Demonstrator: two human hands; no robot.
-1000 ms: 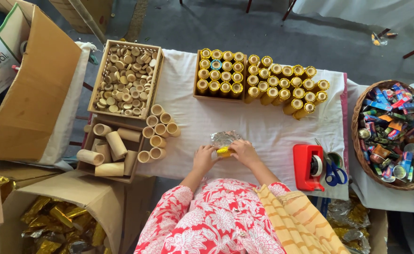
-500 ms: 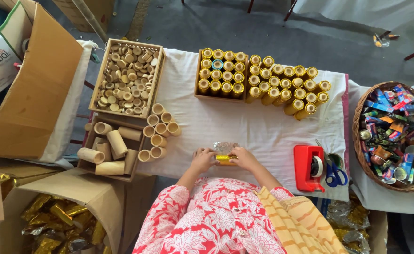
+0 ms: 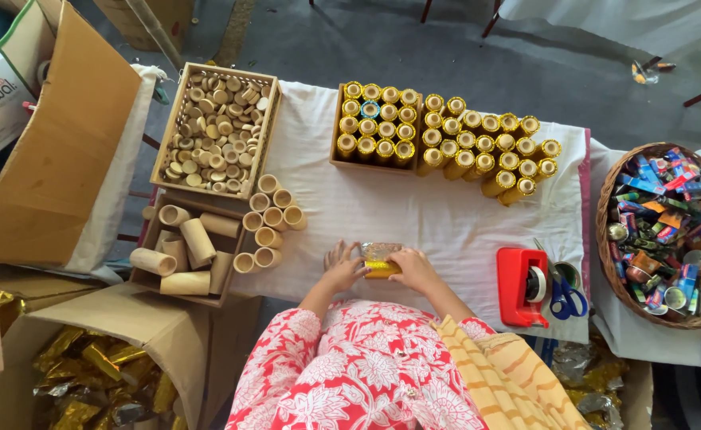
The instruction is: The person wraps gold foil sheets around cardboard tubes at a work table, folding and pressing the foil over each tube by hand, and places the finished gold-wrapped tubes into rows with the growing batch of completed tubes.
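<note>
My left hand [image 3: 342, 269] and my right hand [image 3: 413, 267] rest on the white table cloth [image 3: 414, 215] near its front edge. Between them lies a short tube in shiny gold foil [image 3: 381, 267], on its side. Both hands grip it, one at each end. A loose bit of glittery foil [image 3: 380, 250] shows just behind the tube. Red flowered sleeves cover my arms below.
Gold-wrapped tubes [image 3: 446, 143] stand in rows at the back. A wooden tray of cardboard discs [image 3: 217, 131] and plain cardboard tubes [image 3: 207, 239] are at left. A red tape dispenser [image 3: 523, 285], blue scissors [image 3: 565, 296] and a wicker basket [image 3: 609, 263] are at right. Cardboard boxes [image 3: 56, 159] stand left.
The hands have kept working the gold tube in the same spot; the left hand has closed in on its end and the foil sits tighter around it.
</note>
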